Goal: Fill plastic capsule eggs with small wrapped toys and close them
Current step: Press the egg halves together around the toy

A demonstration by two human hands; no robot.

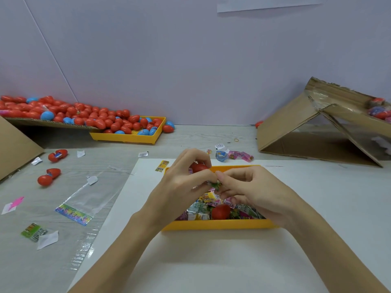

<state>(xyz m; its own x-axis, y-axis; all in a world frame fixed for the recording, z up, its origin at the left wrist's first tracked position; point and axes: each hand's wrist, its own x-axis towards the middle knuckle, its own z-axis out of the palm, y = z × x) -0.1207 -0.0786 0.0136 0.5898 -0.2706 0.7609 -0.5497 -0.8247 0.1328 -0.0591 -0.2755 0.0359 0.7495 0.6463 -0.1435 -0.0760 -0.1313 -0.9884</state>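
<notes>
Left hand (186,176) curled, fingers closed round a red capsule egg half (198,167), thumb meeting the right hand's fingertips over a small green wrapped toy (216,184)
Right hand (247,187) curled too, pinching that toy from the other side; whether the toy sits inside the egg half cannot be told
Both hands above the near yellow tray (220,225), heaped with wrapped toys (203,208) and one closed red egg (221,211) lying among them
Tray on a white sheet (190,261) that covers the near bench (179,140), bare white room in front of the tray and to its right
Left of the sheet, on the bench: a clear bag (84,199) with a coloured header, scraps of paper, a green packet (33,231), and two opened red eggs (53,166) well apart from the hands
Far left, a second yellow tray (127,138) under a cardboard ramp (48,123) piled with red and blue eggs (84,115)
Just behind the near tray, a few loose packets (241,155)
Far right, a tipped cardboard box (306,127) with more eggs at its upper edge
</notes>
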